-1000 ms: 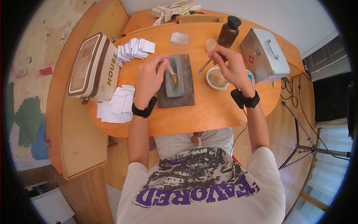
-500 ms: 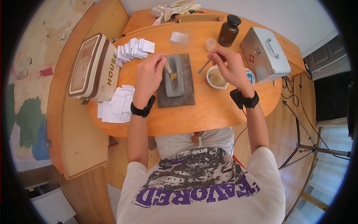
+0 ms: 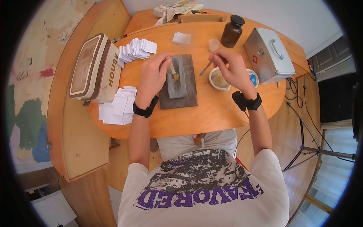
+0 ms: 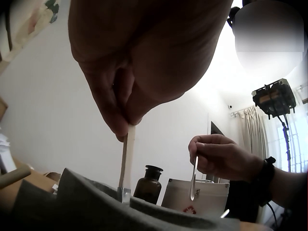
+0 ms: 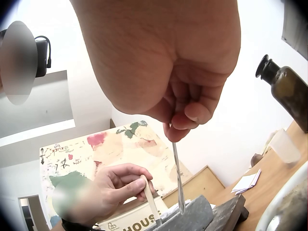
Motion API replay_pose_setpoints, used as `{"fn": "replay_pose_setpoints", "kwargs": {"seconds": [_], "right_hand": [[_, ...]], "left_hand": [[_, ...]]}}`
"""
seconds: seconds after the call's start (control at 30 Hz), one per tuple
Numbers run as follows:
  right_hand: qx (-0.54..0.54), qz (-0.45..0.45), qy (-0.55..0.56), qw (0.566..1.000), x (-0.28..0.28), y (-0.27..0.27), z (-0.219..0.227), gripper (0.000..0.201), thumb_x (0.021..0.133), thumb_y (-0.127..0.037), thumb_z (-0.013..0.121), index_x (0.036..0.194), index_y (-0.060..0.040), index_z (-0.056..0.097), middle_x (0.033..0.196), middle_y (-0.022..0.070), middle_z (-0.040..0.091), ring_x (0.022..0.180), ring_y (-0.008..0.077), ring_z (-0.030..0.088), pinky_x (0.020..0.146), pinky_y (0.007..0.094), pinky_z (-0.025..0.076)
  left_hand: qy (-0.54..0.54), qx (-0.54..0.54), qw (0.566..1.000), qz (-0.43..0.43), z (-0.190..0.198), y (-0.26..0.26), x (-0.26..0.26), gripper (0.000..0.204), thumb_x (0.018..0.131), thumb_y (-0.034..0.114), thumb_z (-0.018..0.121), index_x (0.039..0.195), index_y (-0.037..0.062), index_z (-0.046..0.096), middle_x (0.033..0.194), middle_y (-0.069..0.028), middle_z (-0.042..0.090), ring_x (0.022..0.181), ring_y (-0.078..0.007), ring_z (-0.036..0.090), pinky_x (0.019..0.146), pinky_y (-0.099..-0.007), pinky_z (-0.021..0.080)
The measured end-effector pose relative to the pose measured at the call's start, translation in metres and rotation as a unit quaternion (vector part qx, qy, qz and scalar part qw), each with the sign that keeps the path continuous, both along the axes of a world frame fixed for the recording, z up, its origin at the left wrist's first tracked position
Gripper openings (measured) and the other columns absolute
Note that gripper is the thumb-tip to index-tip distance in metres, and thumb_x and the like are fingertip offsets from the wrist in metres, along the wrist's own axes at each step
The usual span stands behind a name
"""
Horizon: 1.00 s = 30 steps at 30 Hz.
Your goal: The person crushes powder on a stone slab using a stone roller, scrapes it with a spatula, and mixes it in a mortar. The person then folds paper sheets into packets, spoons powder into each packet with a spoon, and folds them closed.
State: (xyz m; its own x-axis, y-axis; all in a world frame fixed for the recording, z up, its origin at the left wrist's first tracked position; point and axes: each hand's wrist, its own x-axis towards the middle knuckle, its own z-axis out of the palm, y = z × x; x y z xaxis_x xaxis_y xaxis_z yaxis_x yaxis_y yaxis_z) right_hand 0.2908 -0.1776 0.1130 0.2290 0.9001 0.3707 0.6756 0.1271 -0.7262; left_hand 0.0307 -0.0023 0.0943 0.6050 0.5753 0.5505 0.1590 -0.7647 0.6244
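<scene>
The fingers of the left hand (image 3: 153, 73) pinch the wooden handle of a small brush (image 3: 173, 69) near its top, and those of the right hand (image 3: 233, 68) grip a thin metal spatula (image 3: 206, 68), its end hanging over the bare surface (image 3: 211, 109), clear of everything. The bristles are down in the hollow of the grey trough (image 3: 177, 92), which lies on a dark slab (image 3: 191, 94); whether they press the stone cannot be told. The step in hand looks like brushing inside that hollow. To do it well, I would keep the pinch light, lean the handle along the trough's length and draw short, even strokes, so that nothing is flicked over the rim; a slightly lower hold would likely steady the tip. The spatula is best kept apart from the brush and the white bowl (image 3: 223, 89) of pale powder (image 3: 218, 78). Compared with 0.5 s ago, the left hand sits a touch nearer the trough and the brush stands a little steeper; the right hand has edged slightly toward the trough, its spatula pointing more downward. Trough, slab and bowl have not moved.
</scene>
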Motion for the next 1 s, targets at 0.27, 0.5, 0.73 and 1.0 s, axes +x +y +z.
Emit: {"fn": "replay_pose_setpoints", "kwargs": {"seconds": [0.27,0.5,0.73,1.0], "right_hand": [[0.033,0.003,0.026,0.999,-0.005,0.003,-0.001,0.015,0.111,-0.01,0.065,0.109,0.0002,0.076,0.079,0.012,0.071,0.065,0.0221,0.065,0.065,0.0353,0.053],[-0.006,0.011,0.008,1.0,-0.004,0.002,-0.003,0.016,0.114,-0.009,0.062,0.111,-0.0013,0.076,0.088,0.0051,0.076,0.08,0.0119,0.075,0.072,0.0282,0.054],[-0.008,0.005,0.014,1.0,-0.004,-0.001,0.002,0.016,0.114,-0.01,0.062,0.111,-0.001,0.076,0.088,0.0055,0.076,0.08,0.0122,0.075,0.071,0.0285,0.054],[0.017,0.007,-0.008,1.0,-0.008,0.009,0.0,0.018,0.114,-0.01,0.062,0.111,-0.0009,0.077,0.085,0.0063,0.075,0.079,0.0129,0.074,0.072,0.0293,0.055]], "left_hand": [[0.018,-0.152,0.988,-0.029,0.021,-0.01,-0.017,0.015,0.107,0.007,0.074,0.12,0.0001,0.079,0.095,-0.0051,0.081,0.083,-0.0149,0.078,0.08,-0.0296,0.062],[0.02,-0.07,0.997,0.003,0.002,0.002,-0.004,0.015,0.108,0.008,0.074,0.119,0.0006,0.079,0.094,-0.0044,0.081,0.081,-0.0132,0.077,0.078,-0.0294,0.062],[0.015,-0.174,0.984,-0.03,0.008,0.003,-0.01,0.015,0.108,0.007,0.074,0.121,0.0012,0.078,0.094,-0.0064,0.08,0.081,-0.0131,0.077,0.078,-0.0285,0.062],[-0.041,-0.133,0.99,0.026,-0.008,0.007,0.004,0.014,0.108,0.004,0.073,0.12,-0.0018,0.077,0.092,-0.0086,0.079,0.078,-0.0149,0.076,0.075,-0.0302,0.061]]}}
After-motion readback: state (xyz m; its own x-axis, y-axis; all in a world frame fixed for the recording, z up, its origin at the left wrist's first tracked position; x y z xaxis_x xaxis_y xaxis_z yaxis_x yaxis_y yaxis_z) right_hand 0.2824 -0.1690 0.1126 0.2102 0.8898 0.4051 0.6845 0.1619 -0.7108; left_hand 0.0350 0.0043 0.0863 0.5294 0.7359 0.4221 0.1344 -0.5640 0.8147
